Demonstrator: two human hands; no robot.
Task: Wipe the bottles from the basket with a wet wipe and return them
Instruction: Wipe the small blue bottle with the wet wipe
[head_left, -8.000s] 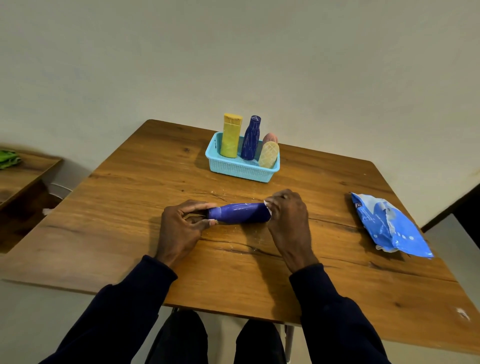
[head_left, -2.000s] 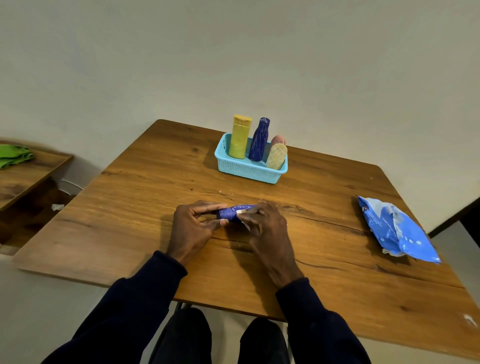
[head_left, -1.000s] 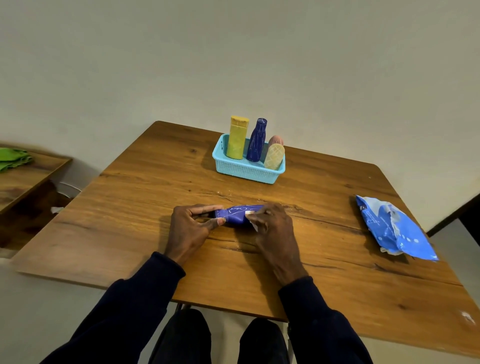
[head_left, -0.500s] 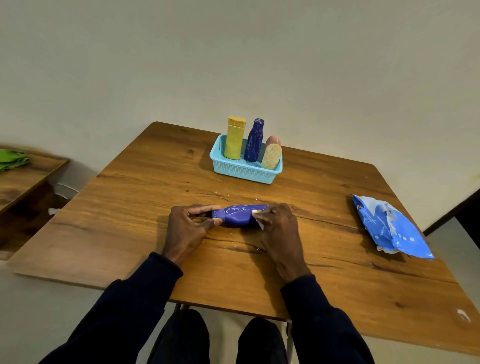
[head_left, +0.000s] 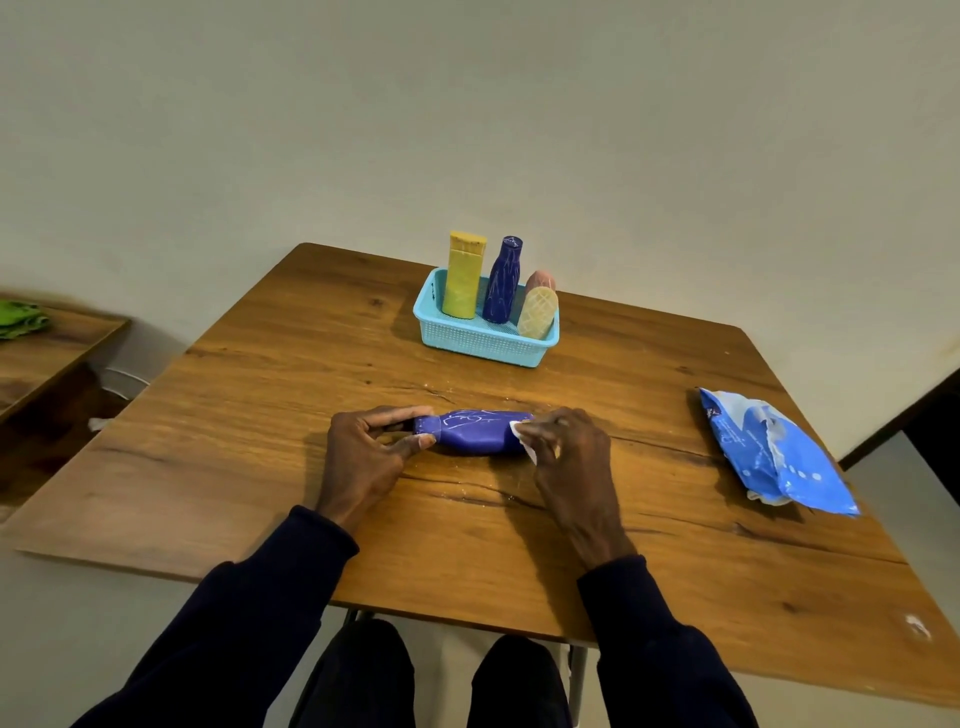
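A blue bottle (head_left: 475, 435) with white line drawings lies on its side on the wooden table (head_left: 270, 415). My left hand (head_left: 363, 457) pinches its neck end between thumb and fingers. My right hand (head_left: 569, 452) holds a white wet wipe (head_left: 522, 439) against the bottle's wide base end. Farther back stands a light blue basket (head_left: 480, 340) holding a yellow bottle (head_left: 462, 275), a dark blue bottle (head_left: 501, 280), a cream bottle (head_left: 537, 312) and a pink bottle (head_left: 542, 278) mostly hidden behind the cream one.
A blue pack of wet wipes (head_left: 774, 452) lies near the table's right edge. A lower wooden surface (head_left: 41, 353) at the left carries a green cloth (head_left: 21, 319). A wall runs behind the table.
My right hand has slid the wipe rightward along the bottle, from near the neck to the base end, uncovering more of the bottle. My left hand has kept its hold on the neck.
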